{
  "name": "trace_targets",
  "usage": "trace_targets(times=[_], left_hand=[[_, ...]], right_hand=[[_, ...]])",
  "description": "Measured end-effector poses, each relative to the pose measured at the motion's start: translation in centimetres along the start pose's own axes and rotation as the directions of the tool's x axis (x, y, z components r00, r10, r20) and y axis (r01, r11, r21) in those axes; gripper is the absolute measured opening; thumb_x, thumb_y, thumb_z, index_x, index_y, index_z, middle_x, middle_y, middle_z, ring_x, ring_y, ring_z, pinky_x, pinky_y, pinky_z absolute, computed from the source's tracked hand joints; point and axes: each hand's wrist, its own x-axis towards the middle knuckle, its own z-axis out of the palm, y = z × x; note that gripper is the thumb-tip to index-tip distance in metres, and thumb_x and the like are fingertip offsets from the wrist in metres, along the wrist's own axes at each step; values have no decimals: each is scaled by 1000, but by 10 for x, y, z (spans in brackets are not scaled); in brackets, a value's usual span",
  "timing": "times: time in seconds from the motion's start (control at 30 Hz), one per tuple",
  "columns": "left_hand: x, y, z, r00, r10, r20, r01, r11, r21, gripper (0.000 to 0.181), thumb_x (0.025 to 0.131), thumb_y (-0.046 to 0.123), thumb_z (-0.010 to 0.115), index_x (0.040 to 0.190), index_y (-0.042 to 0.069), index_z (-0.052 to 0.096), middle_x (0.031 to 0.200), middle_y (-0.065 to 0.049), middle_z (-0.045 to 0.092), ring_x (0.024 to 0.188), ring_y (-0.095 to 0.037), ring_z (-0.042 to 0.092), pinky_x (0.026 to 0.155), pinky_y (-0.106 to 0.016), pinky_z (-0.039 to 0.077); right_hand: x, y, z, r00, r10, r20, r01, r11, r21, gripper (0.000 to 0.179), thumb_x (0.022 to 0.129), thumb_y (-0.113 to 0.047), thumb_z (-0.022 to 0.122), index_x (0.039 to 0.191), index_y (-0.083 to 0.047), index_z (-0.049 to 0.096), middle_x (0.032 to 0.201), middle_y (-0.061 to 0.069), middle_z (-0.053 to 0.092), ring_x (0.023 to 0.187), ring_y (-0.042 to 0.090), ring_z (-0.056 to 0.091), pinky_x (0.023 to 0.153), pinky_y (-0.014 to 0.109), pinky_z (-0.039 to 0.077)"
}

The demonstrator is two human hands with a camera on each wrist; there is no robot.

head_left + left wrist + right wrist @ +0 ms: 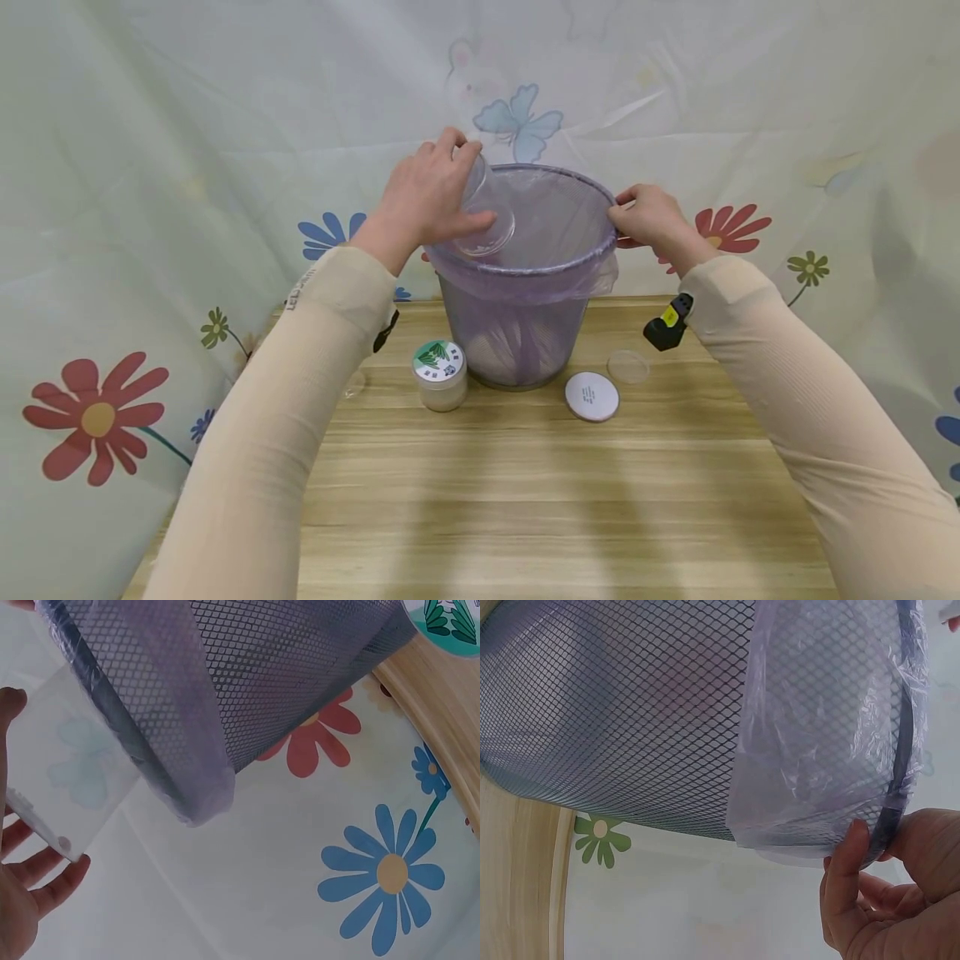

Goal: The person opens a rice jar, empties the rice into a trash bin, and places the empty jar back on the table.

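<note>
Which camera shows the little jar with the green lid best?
The head view: the whole jar shows, standing upright beside the bin. The left wrist view catches only part of its lid at a corner; the right wrist view misses it.

wooden table [540, 500] | mesh bin [517, 333] | lidded jar [441, 379] | white disc [592, 397] | clear disc [628, 367]

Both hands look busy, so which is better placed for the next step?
Left hand, probably: it grips the clear plastic container above the mesh wastebasket, perhaps to drop it in; the right hand pinches the rim.
</note>
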Motion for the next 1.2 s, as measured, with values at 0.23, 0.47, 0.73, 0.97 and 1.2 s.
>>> trace_targets(times=[0.23, 0.47, 0.73, 0.97, 1.2], left_hand=[[2, 2, 0, 992, -122, 41, 122, 992, -14, 83, 82, 64, 45, 144, 13, 24, 137, -12, 38, 110, -33, 51, 81, -44, 50], [1, 2, -1, 977, -195, 83, 197, 980, -19, 80, 83, 68, 37, 144, 17, 25, 131, -13, 47, 96, -32, 57, 73, -42, 51], [0, -1, -3, 958, -252, 137, 262, 963, -60, 81, 83, 71, 30, 145, 20, 24, 132, -12, 48, 100, -31, 56, 74, -43, 51], [0, -3, -2, 940, -297, 166, 313, 946, -81, 84, 81, 75, 27, 142, 18, 32, 123, -9, 56, 92, -29, 58, 69, -41, 50], [-2, -4, -3, 934, -327, 146, 344, 932, -115, 83, 80, 77, 26, 138, 19, 39, 95, -9, 62, 77, -27, 57, 60, -38, 47]], right_hand=[[-1, 0, 1, 1000, 3, 2, -3, 1000, -3, 49, 90, -19, 39, 132, 7, 36, 110, 20, 50, 61, -1, 57, 64, 20, 54], [-2, -1, 0, 1000, 3, 5, -3, 1000, -10, 50, 91, -20, 39, 132, 7, 35, 111, 20, 50, 61, -1, 57, 66, 21, 55], [-2, -2, -1, 1000, 4, 8, -4, 1000, -6, 51, 91, -20, 39, 133, 7, 34, 108, 18, 50, 60, -2, 57, 63, 19, 54], [-2, -1, -1, 1000, 1, 8, -1, 1000, -12, 50, 91, -21, 39, 133, 7, 35, 109, 19, 51, 61, -1, 57, 64, 19, 54], [-3, -1, -1, 1000, 6, 8, -6, 1000, -14, 50, 91, -21, 39, 133, 6, 35, 109, 19, 51, 60, -2, 57, 64, 20, 54]])
